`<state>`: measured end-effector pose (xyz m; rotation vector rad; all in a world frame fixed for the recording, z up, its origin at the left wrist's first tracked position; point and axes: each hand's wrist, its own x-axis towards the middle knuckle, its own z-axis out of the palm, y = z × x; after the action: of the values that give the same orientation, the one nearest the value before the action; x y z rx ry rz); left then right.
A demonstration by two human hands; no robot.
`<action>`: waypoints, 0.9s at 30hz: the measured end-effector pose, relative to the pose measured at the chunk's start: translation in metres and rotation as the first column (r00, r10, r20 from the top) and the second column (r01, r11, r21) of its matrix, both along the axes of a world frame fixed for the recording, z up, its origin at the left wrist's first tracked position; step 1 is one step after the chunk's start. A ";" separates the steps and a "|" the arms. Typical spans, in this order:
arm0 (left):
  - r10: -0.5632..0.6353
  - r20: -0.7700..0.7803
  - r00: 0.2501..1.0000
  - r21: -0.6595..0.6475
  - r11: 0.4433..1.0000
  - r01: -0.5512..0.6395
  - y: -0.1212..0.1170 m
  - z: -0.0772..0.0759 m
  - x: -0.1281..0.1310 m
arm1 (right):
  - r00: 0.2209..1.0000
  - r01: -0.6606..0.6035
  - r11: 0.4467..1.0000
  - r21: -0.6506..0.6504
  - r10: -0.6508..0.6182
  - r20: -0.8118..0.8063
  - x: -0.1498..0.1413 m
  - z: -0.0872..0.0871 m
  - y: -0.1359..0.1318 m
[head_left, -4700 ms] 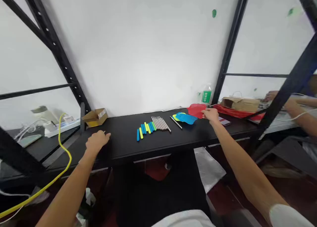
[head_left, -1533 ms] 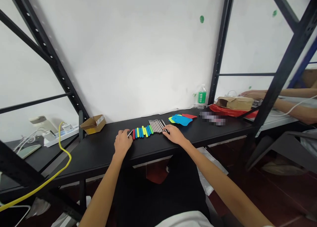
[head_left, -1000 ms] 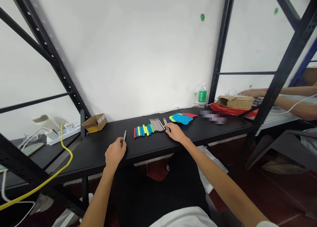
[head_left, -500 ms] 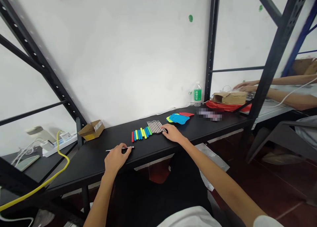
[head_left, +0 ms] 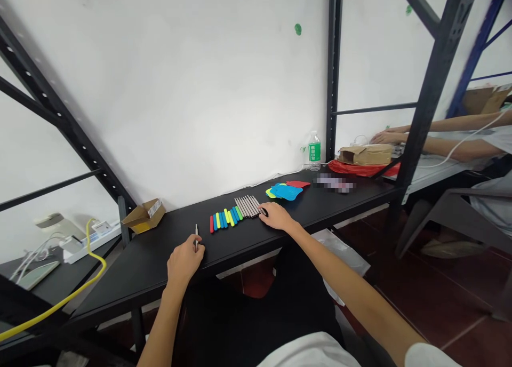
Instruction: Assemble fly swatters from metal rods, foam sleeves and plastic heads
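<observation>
My left hand (head_left: 184, 259) pinches a thin silver metal rod (head_left: 196, 230) above the near left part of the black table. The rod's far end sticks out past my fingertips and points away from me. My right hand (head_left: 276, 216) is at the right end of a row of similar metal rods (head_left: 247, 207), thumb and fingers closed around the end of one rod. To the left of that row lie several short coloured sticks (head_left: 226, 217) in red, blue, yellow and green, side by side.
Blue, yellow and red flat pieces (head_left: 286, 191) overlap behind my right hand. A water bottle (head_left: 314, 151) stands near the wall. An open cardboard box (head_left: 144, 216) sits at the left, beside a power strip (head_left: 92, 242). Past the rack post (head_left: 430, 89), another person's hands (head_left: 390, 136) are at work.
The rod in my left hand has turned from lying crosswise to pointing away from me. My right hand stays at the right end of the rod row. The view has shifted slightly.
</observation>
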<state>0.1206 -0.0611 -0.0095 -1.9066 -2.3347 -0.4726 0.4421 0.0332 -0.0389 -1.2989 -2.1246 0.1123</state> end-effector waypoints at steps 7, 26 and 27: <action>-0.050 0.113 0.992 0.160 0.987 0.031 0.000 0.008 0.014 | 0.997 0.009 1.000 -0.003 -0.009 -0.082 0.000 0.002 0.002; -0.425 -0.114 0.898 0.137 0.889 0.438 0.088 0.001 0.217 | 0.914 0.045 0.987 -0.157 -0.104 -0.393 0.013 0.004 0.025; -0.453 -0.125 0.883 0.147 0.871 0.468 0.087 -0.001 0.216 | 0.918 0.050 0.985 -0.163 -0.109 -0.380 0.013 0.004 0.025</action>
<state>0.3364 0.0255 -0.0109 -2.3383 -1.7042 -0.5922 0.4551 0.0578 -0.0346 -1.3207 -1.7481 0.4656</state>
